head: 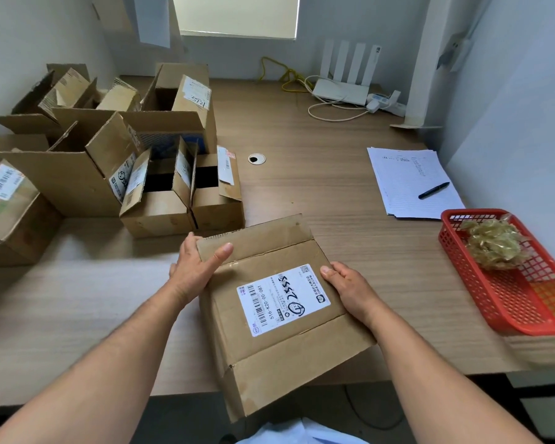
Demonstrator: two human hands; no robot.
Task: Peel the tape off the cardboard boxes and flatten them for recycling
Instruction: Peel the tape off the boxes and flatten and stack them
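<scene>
Together, left hand (pixel 195 267) and right hand (pixel 350 291) grip the box (pixel 269 350), fingers hidden underneath.

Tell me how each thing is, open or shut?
Labelled box: gripped by both hands, far flap open.
Left hand: grips the box's left edge.
Right hand: grips its right edge.
Other boxes: open, standing, not flattened.
Red basket: holds a wad of tape.
Pen: lying on papers.
</scene>
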